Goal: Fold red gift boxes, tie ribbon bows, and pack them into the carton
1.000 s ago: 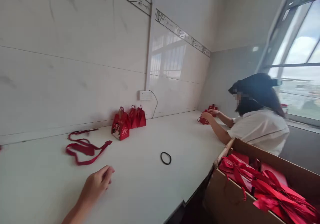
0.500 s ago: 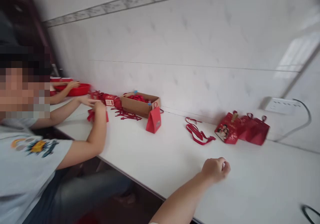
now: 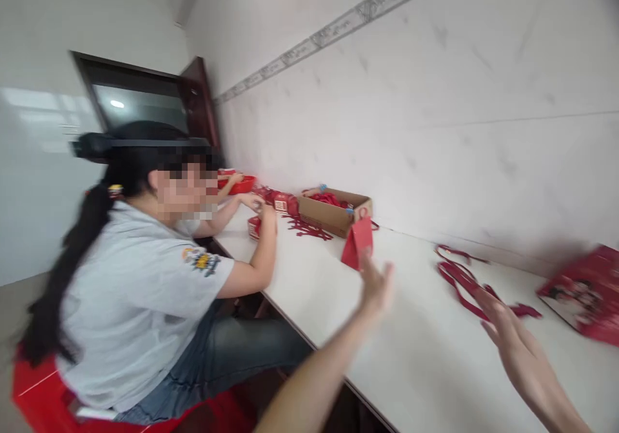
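Observation:
My left hand (image 3: pixel 376 288) is stretched over the table, thumb and fingers apart and somewhat blurred. Its fingertips overlap the lower edge of a small upright red gift box (image 3: pixel 356 240) with a loop on top; whether they touch it I cannot tell. Over the right part of the table, my right hand (image 3: pixel 515 343) is open with its fingers extended. Dark red ribbons (image 3: pixel 457 278) lie just beyond its fingertips, partly covered by them. To the right of that hand is a red gift box with a photo print (image 3: pixel 583 294), blurred.
Left of me sits a co-worker (image 3: pixel 140 291), hands at a small red box (image 3: pixel 254 228). A cardboard box (image 3: pixel 323 215) of red items stands by the wall, with loose red ribbons (image 3: pixel 309 228) before it. Farther off is a red basin (image 3: pixel 242 183), with another person's arm there.
The view has swung left. My left hand, earlier curled, now has its fingers spread near the small red box. My right hand has come into view over the ribbons.

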{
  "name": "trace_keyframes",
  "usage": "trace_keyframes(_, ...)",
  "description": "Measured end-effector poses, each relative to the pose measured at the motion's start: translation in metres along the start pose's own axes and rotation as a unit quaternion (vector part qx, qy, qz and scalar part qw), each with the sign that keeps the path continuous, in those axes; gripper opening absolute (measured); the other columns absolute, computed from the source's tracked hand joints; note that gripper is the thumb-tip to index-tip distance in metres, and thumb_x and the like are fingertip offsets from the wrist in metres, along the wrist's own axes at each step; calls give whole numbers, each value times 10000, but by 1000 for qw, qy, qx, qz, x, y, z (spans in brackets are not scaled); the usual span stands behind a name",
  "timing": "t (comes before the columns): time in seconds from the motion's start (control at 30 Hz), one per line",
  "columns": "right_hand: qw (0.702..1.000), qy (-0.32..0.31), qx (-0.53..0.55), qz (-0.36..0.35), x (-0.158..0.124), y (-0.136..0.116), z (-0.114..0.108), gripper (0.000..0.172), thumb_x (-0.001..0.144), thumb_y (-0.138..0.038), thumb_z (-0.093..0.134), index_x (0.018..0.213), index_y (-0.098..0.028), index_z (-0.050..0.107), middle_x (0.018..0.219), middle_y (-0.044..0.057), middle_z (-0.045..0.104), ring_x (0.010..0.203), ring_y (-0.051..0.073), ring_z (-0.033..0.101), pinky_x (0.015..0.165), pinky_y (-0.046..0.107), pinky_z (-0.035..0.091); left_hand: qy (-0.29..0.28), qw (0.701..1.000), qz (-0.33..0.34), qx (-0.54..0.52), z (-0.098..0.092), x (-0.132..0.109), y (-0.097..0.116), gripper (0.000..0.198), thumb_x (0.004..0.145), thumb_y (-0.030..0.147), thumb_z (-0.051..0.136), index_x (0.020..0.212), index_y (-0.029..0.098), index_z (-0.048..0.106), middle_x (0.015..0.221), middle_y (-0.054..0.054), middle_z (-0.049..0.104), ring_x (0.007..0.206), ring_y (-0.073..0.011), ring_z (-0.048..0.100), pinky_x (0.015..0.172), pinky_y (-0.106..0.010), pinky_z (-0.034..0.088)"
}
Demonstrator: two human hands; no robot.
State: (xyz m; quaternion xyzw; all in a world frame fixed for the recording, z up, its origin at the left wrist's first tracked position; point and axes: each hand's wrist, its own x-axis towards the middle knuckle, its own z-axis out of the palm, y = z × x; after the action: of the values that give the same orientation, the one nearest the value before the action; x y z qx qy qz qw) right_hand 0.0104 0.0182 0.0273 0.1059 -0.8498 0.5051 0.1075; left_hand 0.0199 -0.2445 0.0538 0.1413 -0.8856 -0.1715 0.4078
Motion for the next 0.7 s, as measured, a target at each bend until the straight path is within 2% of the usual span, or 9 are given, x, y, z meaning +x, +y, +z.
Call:
trace_keyframes(0.07,997,-5,25,66,5,10,-11,554,840,-647,301,1165,-290,573,1312,144,565,1105,351,601,915,497,486,19,996,-59,-71,17,10,-4,404,903,325,536,1274,172,480,1321,-125,491,1166,-260,524,950,-479,466)
trace_keyframes(0.1,997,7,26,75,8,14,-14,531,822,-630,327,1102,-263,590,1279,146,586,1067,362,616,910,525,477,27,991,-88,-99,25,17,-7,457,903,327,530,1320,169,430,1386,-142,431,1240,-290,467,1000,-521,420)
trace_keyframes(0.17,996,28,25,77,11,24,-16,489,789,-601,354,993,-231,602,1206,141,621,971,347,649,858,524,493,33,982,-125,-139,41,35,-13,637,853,326,589,1384,109,312,1489,-241,243,1396,-344,252,1110,-509,293)
trace_keyframes(0.27,994,51,40,89,9,38,-16,468,771,-597,355,901,-220,600,1045,113,664,833,290,668,803,469,515,37,973,-150,-174,60,57,-18,872,689,352,752,1374,92,280,1478,-263,258,1415,-359,204,1153,-497,215)
trace_keyframes(0.33,993,50,62,92,7,45,-16,465,773,-601,359,873,-220,605,943,91,675,763,257,664,773,433,527,52,966,-170,-189,70,64,-18,839,665,344,762,1337,111,319,1429,-250,347,1392,-353,272,1135,-498,253)
trace_keyframes(0.43,992,36,97,79,7,49,-16,456,779,-599,379,826,-214,618,872,83,671,708,227,649,707,378,542,79,951,-208,-213,79,65,-13,528,761,306,653,1210,131,436,1289,-223,501,1299,-335,428,1065,-505,353)
trace_keyframes(0.53,989,35,123,77,11,51,-15,472,795,-596,370,805,-197,621,858,92,653,705,218,634,662,352,541,69,939,-213,-262,83,61,7,277,804,293,584,1042,161,530,1097,-162,629,1123,-307,584,971,-489,443)
trace_keyframes(0.63,987,49,142,63,17,48,-20,462,811,-587,377,807,-185,606,885,96,634,753,222,625,708,373,534,27,926,-161,-340,80,48,47,264,811,314,575,1032,171,554,1073,-125,662,1028,-247,636,914,-397,495)
trace_keyframes(0.7,984,86,152,40,20,40,-32,434,823,-577,402,830,-186,588,932,95,621,829,232,617,780,406,519,-20,911,-111,-398,74,31,80,290,806,324,582,1049,167,571,1077,-112,675,1003,-220,647,884,-345,512)
